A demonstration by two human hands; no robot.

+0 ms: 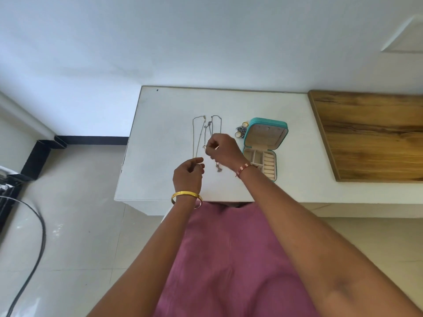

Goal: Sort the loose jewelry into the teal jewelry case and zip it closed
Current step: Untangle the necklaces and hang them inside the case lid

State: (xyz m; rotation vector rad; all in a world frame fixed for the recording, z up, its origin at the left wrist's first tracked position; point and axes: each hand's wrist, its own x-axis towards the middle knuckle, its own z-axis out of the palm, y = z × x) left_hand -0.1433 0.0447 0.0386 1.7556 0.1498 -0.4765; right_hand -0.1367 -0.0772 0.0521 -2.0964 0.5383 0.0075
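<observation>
The teal jewelry case (265, 145) lies open on the white table (160, 133), its lid propped up and its beige compartments showing. Several thin silver necklaces (199, 131) are laid out in long loops left of it. My right hand (223, 149) hovers over them with fingers curled, pinching a thin chain near a small pendant. My left hand (188, 173) is just below and to the left, fingers curled, holding a small ring-like piece. Gold rings and dark earrings (241, 131) sit in a small pile by the case's lid.
A wooden board (370, 133) covers the surface to the right of the case. The table's front edge is close to my body. A black cable (34, 225) runs over the tiled floor at the left.
</observation>
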